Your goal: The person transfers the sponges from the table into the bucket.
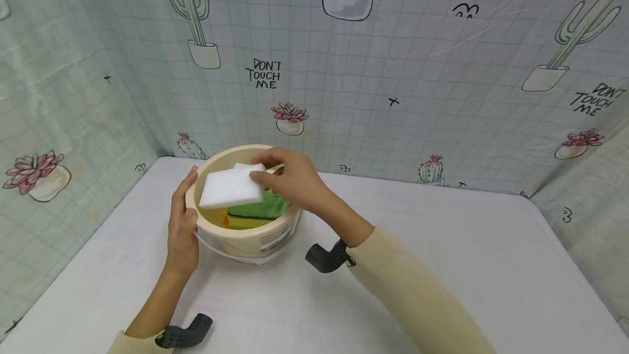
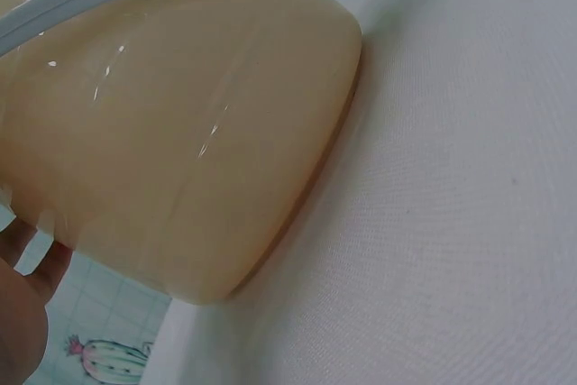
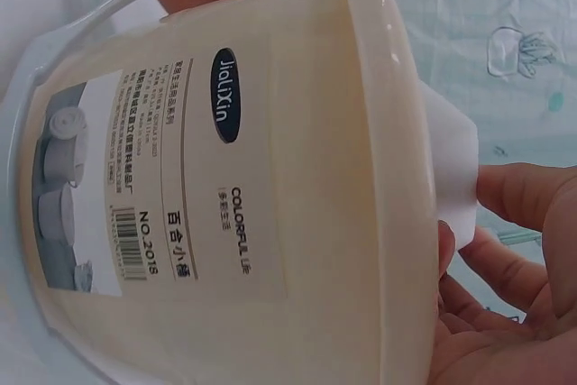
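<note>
A cream plastic bucket [image 1: 241, 236] stands on the white table, its pale handle hanging down at the front. My left hand [image 1: 183, 228] holds the bucket by its left side, with fingertips at the rim. Between thumb and fingers, my right hand [image 1: 290, 176] pinches a white sponge [image 1: 231, 187] at its right end, tilted over the bucket's opening. In the right wrist view, the white sponge [image 3: 451, 164] shows beyond the rim. Beneath it inside the bucket lie a green sponge [image 1: 260, 206] and something yellow [image 1: 248, 223], both partly hidden. Another white edge shows behind the held sponge.
The white table [image 1: 417, 266] reaches to a cloth backdrop [image 1: 393, 59] printed with cacti. A printed label [image 3: 180, 187] is stuck on the bucket's side. A dark wrist mount [image 1: 326, 257] sits on the right wrist, another [image 1: 187, 333] on the left.
</note>
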Demonstrator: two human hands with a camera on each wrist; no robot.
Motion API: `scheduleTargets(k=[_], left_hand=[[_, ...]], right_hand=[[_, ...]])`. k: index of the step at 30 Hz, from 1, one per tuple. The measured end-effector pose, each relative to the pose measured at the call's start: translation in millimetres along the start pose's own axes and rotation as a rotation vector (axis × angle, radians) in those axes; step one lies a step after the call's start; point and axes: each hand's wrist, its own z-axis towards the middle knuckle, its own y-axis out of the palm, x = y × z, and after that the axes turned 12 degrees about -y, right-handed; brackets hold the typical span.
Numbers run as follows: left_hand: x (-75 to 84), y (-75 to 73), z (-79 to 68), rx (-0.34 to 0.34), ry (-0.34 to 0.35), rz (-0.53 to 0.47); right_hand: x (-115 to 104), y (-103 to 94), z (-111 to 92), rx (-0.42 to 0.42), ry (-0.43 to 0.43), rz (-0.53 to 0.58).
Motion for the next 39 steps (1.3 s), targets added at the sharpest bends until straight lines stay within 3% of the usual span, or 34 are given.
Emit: scheduleTargets(k=[11, 19, 24, 32, 39], left_hand=[[0.2, 0.9, 0.0, 0.002, 0.014, -0.029], [-1.5, 0.4, 0.6, 0.003, 0.033, -0.043], [-0.7, 0.2, 1.1, 0.011, 0.011, -0.027], [1.7, 3.0, 0.9, 0.014, 0.005, -0.028], [0.6, 0.8, -0.5, 0.02, 0.005, -0.015]], right_hand=[[-2, 9.8, 9, -0.001, -0.003, -0.066], [-12, 17.2, 14, 0.01, 0.018, 0.04], [-15, 18.1, 15, -0.003, 0.01, 0.037], [-14, 4.4, 6, -0.02, 0.007, 0.032], [-10, -14.8, -15, -0.01, -0.032, 0.031]])
